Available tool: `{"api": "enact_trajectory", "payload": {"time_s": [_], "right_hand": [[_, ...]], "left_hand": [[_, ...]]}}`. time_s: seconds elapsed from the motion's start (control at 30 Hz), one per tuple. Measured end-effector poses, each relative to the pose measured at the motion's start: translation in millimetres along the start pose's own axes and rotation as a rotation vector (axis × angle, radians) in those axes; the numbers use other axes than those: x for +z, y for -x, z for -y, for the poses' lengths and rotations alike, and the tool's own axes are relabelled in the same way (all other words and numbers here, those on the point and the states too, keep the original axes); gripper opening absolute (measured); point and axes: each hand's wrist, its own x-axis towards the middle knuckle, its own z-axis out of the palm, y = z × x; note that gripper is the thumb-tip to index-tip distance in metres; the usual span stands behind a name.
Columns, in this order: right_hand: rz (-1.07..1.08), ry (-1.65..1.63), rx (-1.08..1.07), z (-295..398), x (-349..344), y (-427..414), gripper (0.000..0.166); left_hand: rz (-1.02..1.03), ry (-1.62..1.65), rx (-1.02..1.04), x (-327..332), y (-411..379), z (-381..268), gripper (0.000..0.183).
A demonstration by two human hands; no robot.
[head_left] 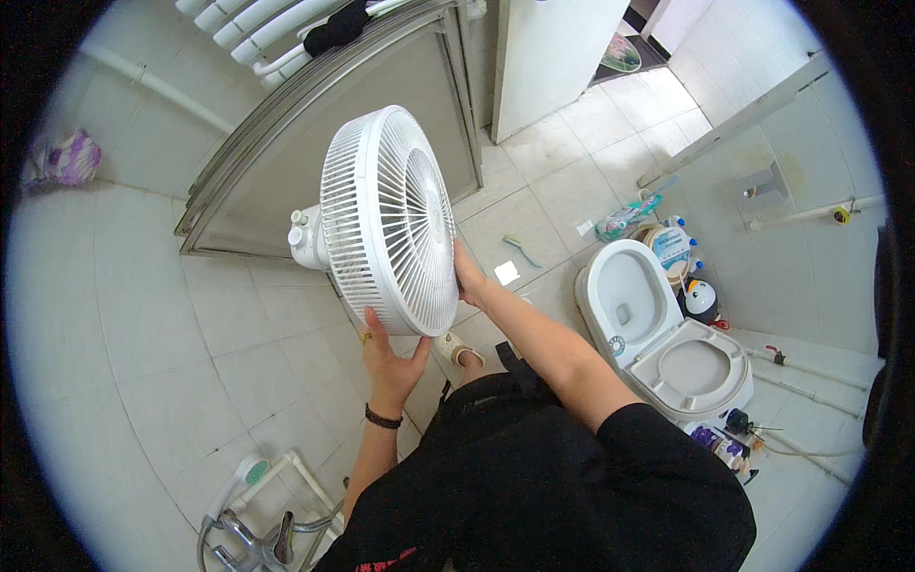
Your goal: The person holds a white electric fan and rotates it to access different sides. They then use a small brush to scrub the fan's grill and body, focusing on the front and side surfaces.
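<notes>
A white electric fan head [397, 222] with a round slatted grille is held up on its side, its front facing right and its motor housing [307, 236] with knobs to the left. My left hand [393, 365], with a ring and a dark beaded bracelet at the wrist, grips the lower edge of the grille, thumb on the slats. My right hand [468, 275] holds the front right side of the grille; its fingers are partly hidden behind the fan.
A toilet [629, 293] with raised seat stands right, near bottles, a toy penguin [699, 299] and a green package [629, 218]. A brush-like green item [522, 250] and a white paper piece [507, 272] lie on the floor. A shower panel [343, 143] stands behind; a faucet [257, 543] is lower left.
</notes>
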Motion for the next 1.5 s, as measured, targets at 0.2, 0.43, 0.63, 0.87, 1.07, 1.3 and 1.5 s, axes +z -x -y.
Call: {"api": "enact_trajectory", "payload": {"time_s": [0.2, 0.43, 0.63, 0.87, 1.07, 1.3, 1.5], "right_hand": [[0.024, 0.061, -0.031, 12, 5, 12, 0.071], [0.054, 0.004, -0.018, 2, 4, 4, 0.072], [0.053, 0.052, -0.087, 2, 2, 2, 0.072], [0.046, 0.036, -0.031, 4, 1, 4, 0.072], [0.021, 0.018, -0.053, 13, 14, 17, 0.071], [0.037, -0.004, -0.036, 10, 9, 7, 0.071], [0.077, 0.012, -0.062, 1, -7, -20, 0.073]], "left_hand": [[-0.009, -0.038, -0.009, -6, -11, -15, 0.112], [0.002, -0.023, -0.029, -4, -7, -13, 0.113], [-0.025, -0.031, -0.007, -2, -10, -13, 0.114], [-0.015, -0.037, 0.000, -1, -12, -12, 0.117], [-0.011, -0.021, -0.022, -1, -15, -10, 0.118], [-0.006, -0.089, 0.001, -3, -12, -8, 0.113], [0.028, -0.027, -0.055, 1, -11, -9, 0.110]]}}
